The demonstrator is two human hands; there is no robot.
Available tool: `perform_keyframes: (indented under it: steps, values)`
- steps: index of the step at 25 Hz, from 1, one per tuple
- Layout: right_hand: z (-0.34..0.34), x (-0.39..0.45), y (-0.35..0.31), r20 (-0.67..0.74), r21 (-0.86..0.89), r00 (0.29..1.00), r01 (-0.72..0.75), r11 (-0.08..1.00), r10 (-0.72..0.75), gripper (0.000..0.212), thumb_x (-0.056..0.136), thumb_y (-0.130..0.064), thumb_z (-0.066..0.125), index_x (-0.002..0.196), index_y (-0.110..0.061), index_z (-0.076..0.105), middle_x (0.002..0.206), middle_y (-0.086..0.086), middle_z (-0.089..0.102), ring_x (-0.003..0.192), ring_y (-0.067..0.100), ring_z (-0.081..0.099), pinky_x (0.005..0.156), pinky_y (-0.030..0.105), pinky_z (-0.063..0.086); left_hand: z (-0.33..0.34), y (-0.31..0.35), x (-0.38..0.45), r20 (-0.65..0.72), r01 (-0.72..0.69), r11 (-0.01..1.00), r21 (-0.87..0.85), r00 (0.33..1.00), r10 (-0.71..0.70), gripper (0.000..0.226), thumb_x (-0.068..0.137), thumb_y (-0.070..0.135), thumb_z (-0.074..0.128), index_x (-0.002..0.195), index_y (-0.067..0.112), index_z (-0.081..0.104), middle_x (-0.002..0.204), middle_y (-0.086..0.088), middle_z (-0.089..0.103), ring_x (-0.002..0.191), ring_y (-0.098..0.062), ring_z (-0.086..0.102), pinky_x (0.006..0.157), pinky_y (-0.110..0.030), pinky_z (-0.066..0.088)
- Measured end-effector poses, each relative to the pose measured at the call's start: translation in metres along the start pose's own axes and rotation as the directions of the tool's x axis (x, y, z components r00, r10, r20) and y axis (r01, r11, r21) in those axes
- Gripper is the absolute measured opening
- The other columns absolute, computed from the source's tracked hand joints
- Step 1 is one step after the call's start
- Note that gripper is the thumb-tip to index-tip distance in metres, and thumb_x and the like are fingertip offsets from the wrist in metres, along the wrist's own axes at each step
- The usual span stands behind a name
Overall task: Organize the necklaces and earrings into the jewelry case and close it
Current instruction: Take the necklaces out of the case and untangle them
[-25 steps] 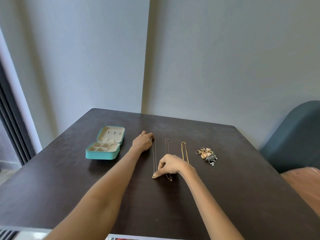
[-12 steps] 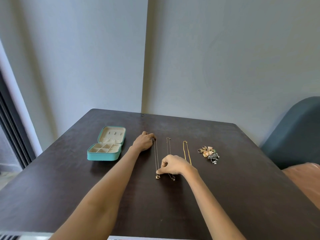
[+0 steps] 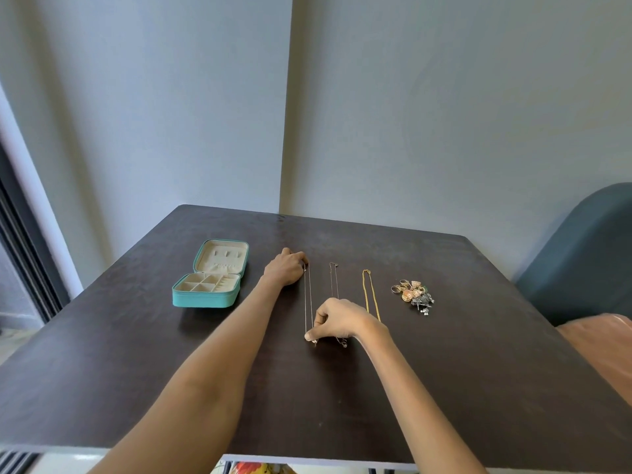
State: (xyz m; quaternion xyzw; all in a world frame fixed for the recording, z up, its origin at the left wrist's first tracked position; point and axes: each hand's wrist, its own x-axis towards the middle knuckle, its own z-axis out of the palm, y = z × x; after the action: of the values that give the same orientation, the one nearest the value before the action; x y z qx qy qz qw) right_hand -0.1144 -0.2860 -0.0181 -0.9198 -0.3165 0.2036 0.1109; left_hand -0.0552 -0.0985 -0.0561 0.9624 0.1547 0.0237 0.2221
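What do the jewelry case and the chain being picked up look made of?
Jewelry case: likely teal faux leather, matte smooth shell, with a cream fabric-looking divided lining. Leftmost necklace: thin pale metal chain, silvery glint; the alloy can't be told. Both hands pinch its ends.

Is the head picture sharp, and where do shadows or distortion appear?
Head view: mostly sharp; the thin necklace is faint against the dark table; soft shadow lies beside the jewelry case; wide-angle lens bends the wall corner; no strong glare.

Dark table (image 3: 444, 388), teal jewelry case (image 3: 205, 298), three necklaces (image 3: 333, 282), earring pile (image 3: 413, 295)
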Motion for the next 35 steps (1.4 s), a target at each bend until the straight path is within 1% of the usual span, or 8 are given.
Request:
perform_keyframes:
  steps: [3, 6, 8, 13, 20, 26, 31, 35]
  values:
    - [0.003, 0.001, -0.004, -0.005, 0.014, 1.000, 0.014, 1.000, -0.014, 0.023, 0.076, -0.046, 0.071, 0.070, -0.025, 0.064, 0.080, -0.002, 0.062, 0.077, 0.018, 0.057, 0.068, 0.029, 0.043, -0.001, 0.002, 0.000, -0.015, -0.001, 1.000, 0.020, 1.000, 0.001, 0.037, 0.097, 0.023, 0.031, 0.126, 0.028, 0.053, 0.136, -0.011, 0.039, 0.124, -0.032, 0.046, 0.101, -0.045, 0.040]
    - [0.005, 0.003, -0.008, -0.002, 0.035, 1.000, 0.017, 0.999, -0.017, 0.023, 0.077, -0.046, 0.070, 0.075, -0.024, 0.066, 0.081, -0.001, 0.062, 0.078, 0.019, 0.057, 0.067, 0.029, 0.043, -0.002, -0.002, 0.000, 0.003, -0.027, 1.000, 0.004, 1.000, 0.027, 0.039, 0.096, 0.019, 0.030, 0.127, 0.028, 0.053, 0.137, -0.011, 0.038, 0.125, -0.032, 0.045, 0.104, -0.045, 0.038]
    - [0.006, 0.004, -0.007, -0.005, 0.041, 1.000, 0.011, 0.999, -0.011, 0.023, 0.075, -0.047, 0.070, 0.073, -0.024, 0.066, 0.079, -0.001, 0.061, 0.077, 0.019, 0.058, 0.065, 0.029, 0.044, -0.001, -0.004, -0.001, 0.014, -0.041, 0.999, 0.003, 0.999, 0.041, 0.040, 0.096, 0.018, 0.030, 0.127, 0.028, 0.052, 0.138, -0.011, 0.037, 0.126, -0.031, 0.044, 0.105, -0.044, 0.037]
    - [0.006, 0.001, -0.001, -0.007, 0.091, 1.000, -0.022, 0.996, 0.023, 0.026, 0.073, -0.046, 0.072, 0.059, -0.027, 0.061, 0.077, 0.000, 0.062, 0.071, 0.020, 0.057, 0.065, 0.030, 0.046, -0.001, -0.004, -0.002, 0.003, -0.051, 0.999, 0.003, 0.999, 0.051, 0.039, 0.096, 0.018, 0.031, 0.127, 0.026, 0.052, 0.138, -0.011, 0.037, 0.125, -0.031, 0.044, 0.105, -0.044, 0.037]
    - [0.006, -0.001, 0.000, -0.010, 0.099, 1.000, -0.010, 0.995, 0.011, 0.026, 0.074, -0.047, 0.072, 0.062, -0.027, 0.061, 0.079, -0.002, 0.063, 0.074, 0.018, 0.058, 0.068, 0.031, 0.046, -0.003, -0.003, -0.004, 0.023, -0.049, 0.999, 0.009, 0.999, 0.049, 0.039, 0.097, 0.019, 0.030, 0.129, 0.026, 0.051, 0.140, -0.012, 0.036, 0.126, -0.032, 0.043, 0.106, -0.043, 0.036]
    - [0.008, -0.009, 0.003, -0.054, 0.117, 0.999, 0.001, 0.993, 0.006, 0.030, 0.077, -0.051, 0.067, 0.059, -0.029, 0.057, 0.074, -0.003, 0.060, 0.061, 0.016, 0.053, 0.064, 0.028, 0.043, -0.007, -0.003, -0.003, 0.050, -0.050, 0.999, -0.018, 0.997, 0.051, 0.039, 0.095, 0.018, 0.032, 0.130, 0.025, 0.049, 0.138, -0.015, 0.038, 0.124, -0.032, 0.045, 0.106, -0.040, 0.034]
    - [0.009, -0.009, 0.003, -0.050, 0.102, 0.999, -0.002, 0.995, 0.007, 0.029, 0.076, -0.050, 0.069, 0.060, -0.029, 0.056, 0.080, -0.001, 0.062, 0.068, 0.018, 0.055, 0.067, 0.030, 0.046, -0.006, -0.001, -0.001, 0.053, -0.039, 0.999, 0.014, 0.998, 0.038, 0.038, 0.097, 0.023, 0.031, 0.128, 0.027, 0.053, 0.138, -0.013, 0.038, 0.126, -0.031, 0.045, 0.108, -0.039, 0.033]
    - [0.010, -0.005, 0.003, -0.046, 0.093, 0.999, -0.007, 0.996, 0.011, 0.030, 0.076, -0.050, 0.069, 0.060, -0.028, 0.056, 0.080, -0.001, 0.062, 0.068, 0.018, 0.055, 0.065, 0.029, 0.045, -0.007, -0.001, 0.000, 0.063, -0.032, 0.999, 0.009, 0.998, 0.032, 0.038, 0.097, 0.024, 0.031, 0.128, 0.028, 0.053, 0.136, -0.013, 0.039, 0.124, -0.032, 0.045, 0.108, -0.039, 0.033]
